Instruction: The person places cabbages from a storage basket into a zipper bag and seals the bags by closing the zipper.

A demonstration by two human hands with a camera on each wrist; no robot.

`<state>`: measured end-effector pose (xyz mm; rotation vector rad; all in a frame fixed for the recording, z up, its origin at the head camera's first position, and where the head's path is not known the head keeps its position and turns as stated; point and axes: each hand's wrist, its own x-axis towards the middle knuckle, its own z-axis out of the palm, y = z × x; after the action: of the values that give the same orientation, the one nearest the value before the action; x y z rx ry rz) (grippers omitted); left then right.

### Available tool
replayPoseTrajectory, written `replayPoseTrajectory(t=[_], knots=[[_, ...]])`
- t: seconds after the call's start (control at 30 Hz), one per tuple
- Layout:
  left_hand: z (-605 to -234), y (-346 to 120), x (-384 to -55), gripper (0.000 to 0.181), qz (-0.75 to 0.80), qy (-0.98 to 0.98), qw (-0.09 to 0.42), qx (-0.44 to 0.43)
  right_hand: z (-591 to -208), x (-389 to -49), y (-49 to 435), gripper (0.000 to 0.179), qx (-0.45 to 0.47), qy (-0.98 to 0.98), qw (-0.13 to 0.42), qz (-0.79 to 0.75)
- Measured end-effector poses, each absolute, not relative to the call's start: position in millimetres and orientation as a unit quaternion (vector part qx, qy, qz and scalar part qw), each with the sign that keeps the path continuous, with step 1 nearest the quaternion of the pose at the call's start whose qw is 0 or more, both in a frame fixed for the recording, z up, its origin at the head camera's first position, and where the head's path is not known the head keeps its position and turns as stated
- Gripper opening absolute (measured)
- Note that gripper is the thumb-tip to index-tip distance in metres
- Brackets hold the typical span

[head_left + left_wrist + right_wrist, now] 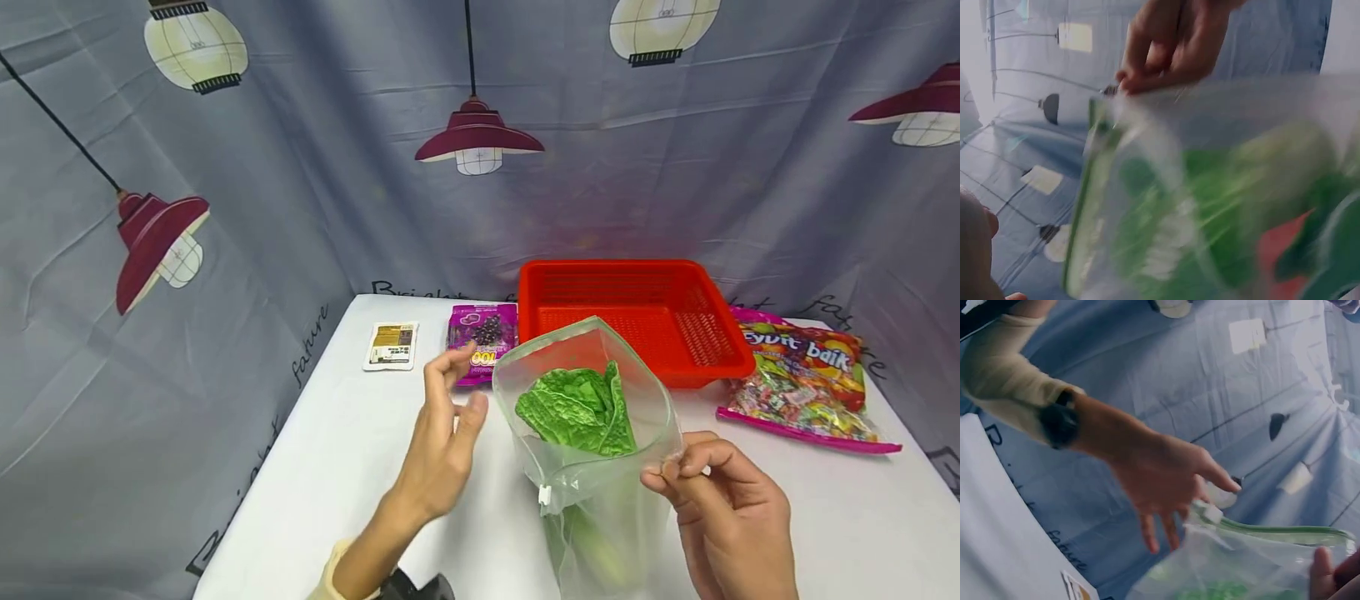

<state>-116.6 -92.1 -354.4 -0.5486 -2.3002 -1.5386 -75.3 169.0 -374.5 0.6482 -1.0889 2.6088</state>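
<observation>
A clear slider-zip bag [517,383] with its mouth gaping holds a leafy green vegetable [577,412], leaves up and a pale stem lower down. My right hand [731,517] pinches the bag's right rim between thumb and fingers; in the left wrist view that hand [1172,50] grips the bag's top corner. To the left of the bag, my left hand [442,442] is raised with loosely bent fingers, holding nothing. The right wrist view shows this left hand [1160,475] with spread fingers near the white slider [1213,514]. The same slider [544,495] sits on the front rim.
A red plastic basket [720,333] stands behind the bag on the white table [322,467]. Right of it lies a candy bag [813,383]. A purple packet [487,333] and a small white packet [392,346] lie at the back left. Grey printed curtain [360,183] surrounds the table.
</observation>
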Motion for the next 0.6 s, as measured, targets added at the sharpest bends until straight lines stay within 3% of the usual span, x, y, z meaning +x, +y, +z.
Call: replayPoseTrajectory(t=[0.2,0.37,0.6], knots=[[-387,-56,-71,0.058,-0.461,-0.829,0.252,-0.193,-385,-70,158,0.025,0.250,-0.286,0.180,0.907],[-395,-35,-79,0.017,-0.512,-0.762,0.320,-0.234,-391,-64,148,0.021,0.241,-0.305,0.218,0.895],[-402,-47,-77,0.038,-0.483,-0.795,0.283,-0.233,-396,-62,147,0.024,0.241,-0.308,0.218,0.894]])
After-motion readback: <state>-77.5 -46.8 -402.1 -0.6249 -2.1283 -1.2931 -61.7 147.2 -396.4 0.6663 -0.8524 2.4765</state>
